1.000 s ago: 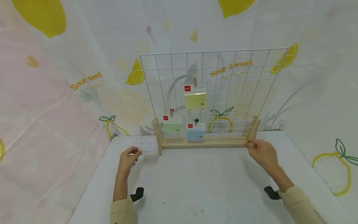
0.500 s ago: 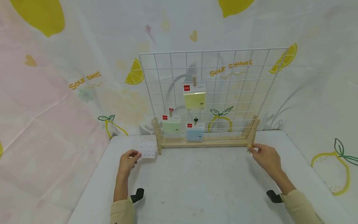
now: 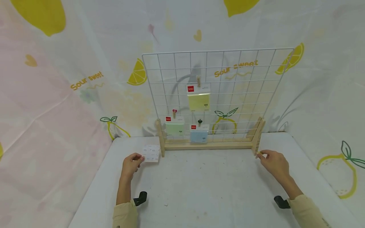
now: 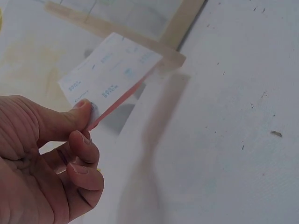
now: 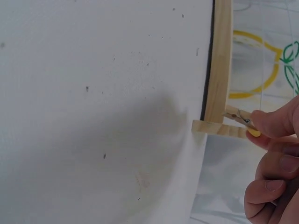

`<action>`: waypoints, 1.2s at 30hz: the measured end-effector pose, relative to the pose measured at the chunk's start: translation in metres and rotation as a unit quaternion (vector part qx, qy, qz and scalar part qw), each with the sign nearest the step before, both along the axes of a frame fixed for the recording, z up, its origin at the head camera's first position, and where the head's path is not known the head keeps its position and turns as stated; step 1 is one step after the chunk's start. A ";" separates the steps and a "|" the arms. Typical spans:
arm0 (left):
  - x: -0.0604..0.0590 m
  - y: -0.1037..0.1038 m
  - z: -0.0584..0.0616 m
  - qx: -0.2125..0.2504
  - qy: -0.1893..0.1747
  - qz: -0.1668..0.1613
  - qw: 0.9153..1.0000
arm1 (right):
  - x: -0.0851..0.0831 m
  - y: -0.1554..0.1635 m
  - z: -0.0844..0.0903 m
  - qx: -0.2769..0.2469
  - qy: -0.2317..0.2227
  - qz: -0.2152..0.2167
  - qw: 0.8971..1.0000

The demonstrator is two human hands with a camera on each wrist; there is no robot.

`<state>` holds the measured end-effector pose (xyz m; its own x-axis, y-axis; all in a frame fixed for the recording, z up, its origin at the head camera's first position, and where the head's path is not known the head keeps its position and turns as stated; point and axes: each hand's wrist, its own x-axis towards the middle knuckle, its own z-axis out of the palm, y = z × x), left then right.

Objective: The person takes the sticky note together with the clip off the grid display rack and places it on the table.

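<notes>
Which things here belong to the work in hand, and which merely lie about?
In hand:
left hand pinching a sticky-note pad
right hand pinching a wooden clothespin
wire grid stand

Lying about:
three pads already clipped
lemon-print backdrop

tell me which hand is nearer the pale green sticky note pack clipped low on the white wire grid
Left. The left hand sits just below-left of the pale green sticky note pack, holding a white note pad. The right hand is far off by the frame's right wooden foot.
</notes>
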<state>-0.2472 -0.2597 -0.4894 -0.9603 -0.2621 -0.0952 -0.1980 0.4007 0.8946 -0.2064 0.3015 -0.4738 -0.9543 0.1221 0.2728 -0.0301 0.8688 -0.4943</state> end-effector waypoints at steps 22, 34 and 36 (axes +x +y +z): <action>0.005 0.001 -0.007 -0.058 -0.027 0.002 0.998 | 0.000 0.014 -0.017 -0.010 -0.078 -0.008 0.997; 0.005 -0.001 -0.011 -0.148 -0.028 0.011 0.989 | 0.002 0.019 -0.019 -0.017 -0.100 -0.019 0.995; 0.006 0.000 -0.011 -0.148 -0.030 0.011 0.988 | 0.002 0.020 -0.018 -0.015 -0.104 -0.020 0.994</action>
